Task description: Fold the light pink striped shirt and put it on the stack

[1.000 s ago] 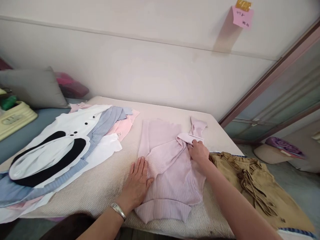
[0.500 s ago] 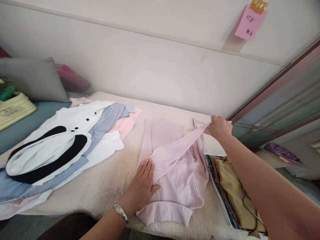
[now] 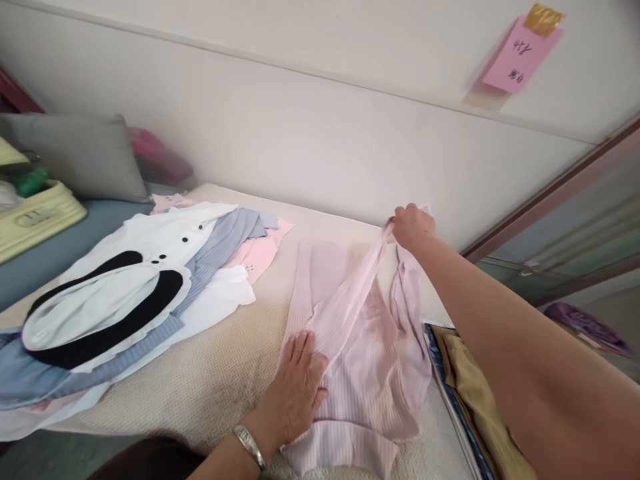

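Note:
A pale pink ribbed sweater (image 3: pixel 370 360) lies on the beige textured table top (image 3: pixel 220 373). My left hand (image 3: pixel 295 393) rests flat on the sweater's left side, fingers spread, a silver bracelet on the wrist. My right hand (image 3: pixel 411 225) is raised near the far wall and grips the cuff of one pink sleeve (image 3: pixel 357 293), which stretches taut from the sweater's body up to that hand.
A pile of white, black, blue and pink clothes (image 3: pixel 125 293) covers the table's left. A tan garment (image 3: pixel 480 393) lies at the right edge. A grey cushion (image 3: pixel 75 157) and yellow case (image 3: pixel 40 217) sit far left. A pink note (image 3: pixel 520 57) is stuck on the wall.
My right hand took the sleeve end from the sweater's middle and pulled it up and away toward the wall, drawing the sleeve straight. My left hand stayed pressed on the sweater.

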`<control>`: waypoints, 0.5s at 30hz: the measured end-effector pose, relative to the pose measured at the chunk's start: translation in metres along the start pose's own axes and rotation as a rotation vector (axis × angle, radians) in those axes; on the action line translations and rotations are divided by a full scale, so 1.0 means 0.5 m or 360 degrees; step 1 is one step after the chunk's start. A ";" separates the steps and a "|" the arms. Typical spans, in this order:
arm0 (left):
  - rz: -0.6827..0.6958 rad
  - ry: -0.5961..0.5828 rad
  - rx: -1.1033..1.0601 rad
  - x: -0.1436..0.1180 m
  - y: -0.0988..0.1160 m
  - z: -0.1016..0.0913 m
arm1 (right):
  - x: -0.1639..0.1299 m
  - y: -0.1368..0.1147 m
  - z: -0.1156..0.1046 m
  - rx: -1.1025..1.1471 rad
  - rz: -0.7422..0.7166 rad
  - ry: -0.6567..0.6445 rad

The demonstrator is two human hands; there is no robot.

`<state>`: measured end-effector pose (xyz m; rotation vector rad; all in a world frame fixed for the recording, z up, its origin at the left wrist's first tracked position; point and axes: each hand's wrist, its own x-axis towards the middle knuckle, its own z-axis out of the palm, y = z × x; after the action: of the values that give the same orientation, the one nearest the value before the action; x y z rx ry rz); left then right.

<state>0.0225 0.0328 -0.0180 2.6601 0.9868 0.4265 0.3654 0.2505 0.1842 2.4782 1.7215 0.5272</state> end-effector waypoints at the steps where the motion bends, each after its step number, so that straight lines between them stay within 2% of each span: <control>1: 0.0005 0.0006 -0.0022 0.000 0.000 0.000 | 0.019 -0.024 -0.003 0.0000 -0.0023 -0.0008; 6: 0.0013 -0.0025 -0.0121 -0.002 -0.006 -0.006 | 0.100 -0.137 0.007 0.0008 -0.0145 -0.0016; 10: -0.0021 -0.0065 -0.0235 -0.001 -0.010 -0.004 | 0.133 -0.220 0.035 -0.0031 -0.0244 -0.0026; 15: 0.0023 -0.0034 -0.0265 0.006 -0.018 0.038 | 0.150 -0.319 0.080 -0.0026 -0.0325 -0.0064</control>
<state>0.0263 0.0382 -0.0382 2.5189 0.8858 0.4610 0.2587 0.3833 0.1234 2.2503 1.9173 0.4660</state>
